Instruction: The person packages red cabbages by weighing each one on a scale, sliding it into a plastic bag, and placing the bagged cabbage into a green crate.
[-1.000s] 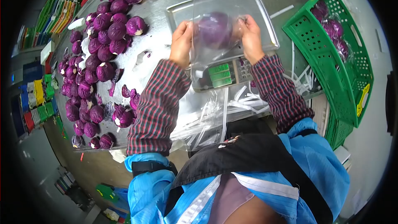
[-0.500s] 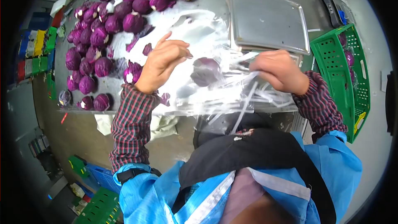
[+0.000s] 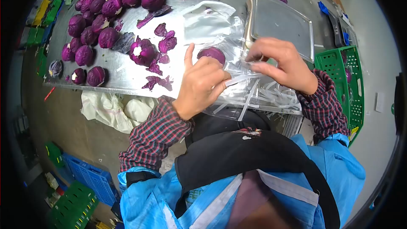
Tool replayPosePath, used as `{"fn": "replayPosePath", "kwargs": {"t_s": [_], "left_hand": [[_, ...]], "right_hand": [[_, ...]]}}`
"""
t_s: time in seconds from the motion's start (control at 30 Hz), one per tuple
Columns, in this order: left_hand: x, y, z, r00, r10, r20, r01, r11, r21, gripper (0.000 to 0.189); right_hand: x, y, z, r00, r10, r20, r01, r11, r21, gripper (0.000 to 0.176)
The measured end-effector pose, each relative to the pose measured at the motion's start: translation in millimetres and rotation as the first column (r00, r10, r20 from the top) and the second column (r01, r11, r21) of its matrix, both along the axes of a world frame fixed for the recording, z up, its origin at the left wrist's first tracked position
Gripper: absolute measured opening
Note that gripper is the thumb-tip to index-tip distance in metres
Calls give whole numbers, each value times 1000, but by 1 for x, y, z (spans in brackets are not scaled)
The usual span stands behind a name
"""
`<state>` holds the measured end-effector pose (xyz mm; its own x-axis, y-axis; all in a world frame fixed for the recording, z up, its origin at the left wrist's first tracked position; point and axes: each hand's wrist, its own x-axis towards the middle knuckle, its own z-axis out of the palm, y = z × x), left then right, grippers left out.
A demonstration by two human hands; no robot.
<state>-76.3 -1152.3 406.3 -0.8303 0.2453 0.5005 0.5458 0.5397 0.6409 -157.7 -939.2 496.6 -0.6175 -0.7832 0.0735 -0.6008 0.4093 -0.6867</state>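
Observation:
My left hand [image 3: 202, 84] pinches one end of a thin white strip [image 3: 243, 77], just below a red cabbage [image 3: 213, 55] that lies in clear plastic. To its right my right hand [image 3: 282, 61] is curled, thumb and fingers close together over the plastic; what it grips is too blurred to make out. More white strips [image 3: 275, 97] lie in a heap at the table's front edge, below my right hand. A clear bag [image 3: 210, 25] is spread on the metal behind the cabbage.
Many red cabbages [image 3: 109, 37] cover the table's left side, with torn leaves [image 3: 167, 42] nearby. A metal-topped scale [image 3: 282, 25] stands behind my right hand. A green crate [image 3: 354, 89] is at the right. White sacks [image 3: 123, 110] hang below the table edge.
My left hand has moved right and closed on a strip near my right hand. The view has shifted, and the cabbage in plastic appears higher.

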Motion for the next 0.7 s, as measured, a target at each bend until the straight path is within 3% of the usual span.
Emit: {"fn": "replayPosePath", "kwargs": {"t_s": [0.03,0.13,0.17,0.27,0.4,0.47,0.5,0.53,0.57,0.6,0.63,0.67,0.7], "left_hand": [[3,1,2,1000,6,-6,-6,1000,-7,13],[12,3,6,998,62,-6,-62,998,-4,15],[14,2,7,996,85,7,-85,996,-27,14],[21,0,9,989,144,24,-142,989,-45,14],[24,1,8,980,196,-24,-197,980,-16,12],[26,-1,10,981,194,-21,-195,980,-37,12],[26,-4,11,982,189,-17,-190,980,-58,12],[26,-7,10,982,190,-17,-191,980,-57,12],[27,-10,8,981,193,-2,-193,981,-29,13],[28,-13,6,981,195,13,-195,981,-1,14],[29,-14,5,980,199,15,-200,980,6,14],[32,-16,4,981,190,36,-190,982,12,12],[35,-17,3,982,178,55,-180,984,18,10]], "right_hand": [[1,-8,0,1000,6,-6,-6,1000,-7,21],[7,-30,-9,936,326,-136,-322,945,51,26],[11,-34,-14,935,329,-133,-325,944,46,26],[18,-45,-18,843,374,-386,-364,926,104,30],[18,-51,-24,798,437,-415,-420,897,138,29],[11,-49,-28,831,455,-320,-467,883,42,21],[6,-44,-5,909,414,36,-414,910,-14,19],[0,-31,28,857,334,392,-345,938,-45,17],[4,-7,43,835,189,517,4,937,-350,18],[-16,36,51,984,-86,153,139,914,-380,23],[-16,47,66,860,131,493,358,531,-768,28],[-33,86,91,839,281,465,348,380,-857,29],[-39,112,92,867,96,488,411,416,-811,26]]}}
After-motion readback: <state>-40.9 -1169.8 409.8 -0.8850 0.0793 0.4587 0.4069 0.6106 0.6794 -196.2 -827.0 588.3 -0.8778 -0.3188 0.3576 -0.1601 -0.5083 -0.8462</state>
